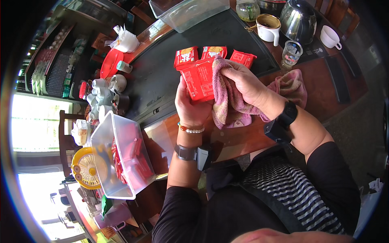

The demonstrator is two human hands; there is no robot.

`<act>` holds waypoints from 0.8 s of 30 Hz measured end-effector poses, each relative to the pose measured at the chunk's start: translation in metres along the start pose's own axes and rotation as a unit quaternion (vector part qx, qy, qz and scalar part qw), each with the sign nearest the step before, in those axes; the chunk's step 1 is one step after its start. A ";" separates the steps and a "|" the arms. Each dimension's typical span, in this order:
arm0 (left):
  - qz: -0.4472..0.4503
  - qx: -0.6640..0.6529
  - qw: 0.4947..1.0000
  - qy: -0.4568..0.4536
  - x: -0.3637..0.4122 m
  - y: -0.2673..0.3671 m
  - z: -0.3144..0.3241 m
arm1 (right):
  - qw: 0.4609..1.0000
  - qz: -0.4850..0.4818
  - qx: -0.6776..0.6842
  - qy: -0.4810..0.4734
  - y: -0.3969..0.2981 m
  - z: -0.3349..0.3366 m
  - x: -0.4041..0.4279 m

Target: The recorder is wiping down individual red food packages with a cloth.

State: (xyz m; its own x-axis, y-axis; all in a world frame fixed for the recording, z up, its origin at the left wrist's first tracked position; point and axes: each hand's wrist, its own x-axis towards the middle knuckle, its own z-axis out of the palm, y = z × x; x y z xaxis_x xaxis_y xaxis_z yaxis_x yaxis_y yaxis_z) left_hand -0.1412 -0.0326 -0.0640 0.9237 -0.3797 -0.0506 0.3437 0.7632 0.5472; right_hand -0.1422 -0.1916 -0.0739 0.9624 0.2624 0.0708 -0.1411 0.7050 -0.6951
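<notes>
My left hand grips a red snack packet from its lower left, with small print on the side facing me. In my right hand is a pink and tan terry cloth, pressed over the packet's right edge and draping below it. Just beyond lie more red packets on the black tray top: one on the left, one in the middle and one at the right, partly behind my right hand. A second pink cloth rests crumpled on the wooden table beside my right forearm.
A clear plastic bin with red packets stands at the left, near a yellow fan. Another clear bin sits at the far edge. Cups cluster left; a kettle, strainer cup, glass and white mug stand right.
</notes>
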 end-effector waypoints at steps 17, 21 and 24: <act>0.016 0.019 1.000 0.015 0.000 -0.007 0.005 | 0.981 -0.044 -0.183 -0.036 0.003 0.004 -0.001; 0.026 0.075 0.997 -0.008 0.000 -0.009 0.002 | 0.974 -0.066 -0.213 -0.028 0.008 0.002 -0.001; 0.032 0.116 0.993 -0.013 -0.001 -0.014 0.002 | 0.968 -0.087 -0.235 -0.023 0.007 0.001 0.001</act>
State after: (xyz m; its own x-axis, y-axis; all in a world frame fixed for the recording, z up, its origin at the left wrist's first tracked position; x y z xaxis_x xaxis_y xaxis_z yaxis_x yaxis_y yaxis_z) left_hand -0.1469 -0.0440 -0.0697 0.9367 -0.3501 0.0098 0.2339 0.6461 0.7266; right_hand -0.1427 -0.1855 -0.0784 0.9490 0.2030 0.2411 0.1545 0.3671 -0.9173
